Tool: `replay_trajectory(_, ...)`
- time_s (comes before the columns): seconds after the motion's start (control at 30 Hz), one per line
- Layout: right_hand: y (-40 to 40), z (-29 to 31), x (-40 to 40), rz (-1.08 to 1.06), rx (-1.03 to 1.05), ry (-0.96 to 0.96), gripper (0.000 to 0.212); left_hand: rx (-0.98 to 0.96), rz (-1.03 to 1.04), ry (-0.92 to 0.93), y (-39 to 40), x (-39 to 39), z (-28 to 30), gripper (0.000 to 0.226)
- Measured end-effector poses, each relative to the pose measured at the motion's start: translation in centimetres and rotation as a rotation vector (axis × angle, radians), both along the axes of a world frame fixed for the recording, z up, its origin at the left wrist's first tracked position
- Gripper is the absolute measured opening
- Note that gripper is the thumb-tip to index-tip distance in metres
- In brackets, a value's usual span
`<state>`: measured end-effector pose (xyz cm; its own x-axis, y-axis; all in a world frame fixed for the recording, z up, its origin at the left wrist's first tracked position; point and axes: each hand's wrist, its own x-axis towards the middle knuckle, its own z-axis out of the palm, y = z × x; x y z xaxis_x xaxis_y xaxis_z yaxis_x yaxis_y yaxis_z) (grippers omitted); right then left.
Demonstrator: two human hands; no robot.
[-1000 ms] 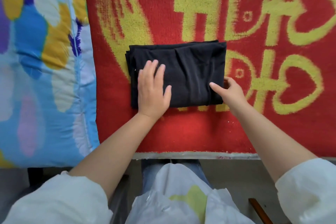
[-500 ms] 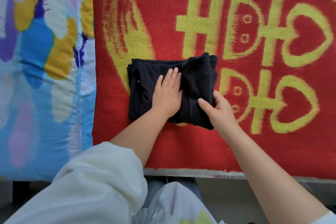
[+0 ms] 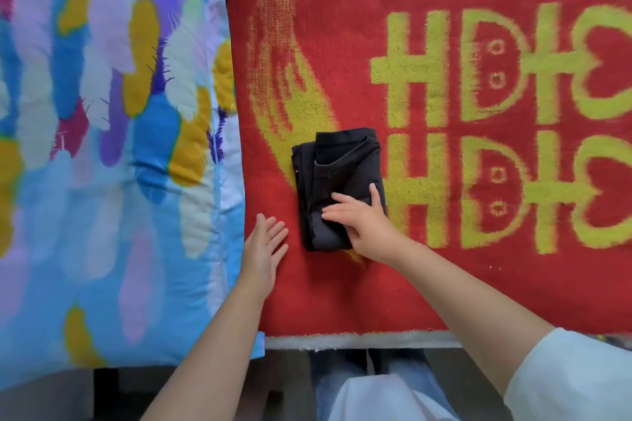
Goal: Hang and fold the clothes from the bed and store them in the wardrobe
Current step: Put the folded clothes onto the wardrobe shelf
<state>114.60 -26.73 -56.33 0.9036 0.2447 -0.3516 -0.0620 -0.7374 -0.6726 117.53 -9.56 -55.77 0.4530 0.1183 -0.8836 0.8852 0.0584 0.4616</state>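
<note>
Fingers [image 3: 337, 199] of right hand [image 3: 362, 225] are laid straight and spread across the lower part of the folded black garment [image 3: 338, 178], pressing it flat; nothing is pinched. Left hand [image 3: 263, 249] is seen lower centre-left, fingers extended and relaxed, holding nothing, just beside the garment's left edge, not touching it; contact w/ the blanket below cannot be told. Garment is positioned at frame centre as a compact upright rectangle on the red blanket [image 3: 410, 284], overlapping a yellow motif. Yellow characters are woven at right. A multicoloured quilt [image 3: 109, 147] is laid along the blanket's left edge, filling the frame's left third.
</note>
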Motion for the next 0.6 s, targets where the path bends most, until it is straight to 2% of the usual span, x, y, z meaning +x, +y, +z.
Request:
replay_trajectory(0.1, -1.6, -0.9, -1.2, -0.126, -0.100, -0.151, 0.061, -0.125, -0.136, 0.010, -1.3, -1.0, 0.0, 0.049)
replay_trajectory(0.17, -2.2, -0.6, -1.2, -0.130, -0.256, -0.145, 0.075, -0.163, -0.314, -0.065, -2.3, -1.6, -0.4, 0.049)
replay_trajectory(0.23, -2.6, -0.3, -0.6, -0.127, -0.320, -0.076, 0.082, -0.099, -0.455, -0.123, -2.8, -1.9, -0.6, 0.049)
replay_trajectory(0.3, -3.2, -0.2, 0.2, -0.084, -0.217, 0.053, 0.081, 0.022, -0.542, -0.158, -2.8, -1.6, -1.0, 0.044)
replay_trajectory(0.37, -4.1, 0.1, 1.0, -0.118, -0.045, 0.154, 0.068, 0.136, -0.681, -0.221, -2.9, -1.4, -1.1, 0.038)
replay_trajectory(0.43, -4.9, 0.6, 2.0, -0.361, 0.107, 0.186, 0.049, 0.278, -0.840, -0.267, -3.0, -1.4, -1.7, 0.035)
replay_trajectory(0.5, -5.0, 0.8, 3.1, -0.602, 0.091, 0.091, 0.040, 0.434, -0.889, -0.236, -3.6, -1.6, -2.0, 0.040)
replay_trajectory(0.6, -4.0, 0.0, 4.6, -0.731, -0.006, 0.070, 0.059, 0.367, -0.760, -0.096, -5.0, -1.9, -1.6, 0.061)
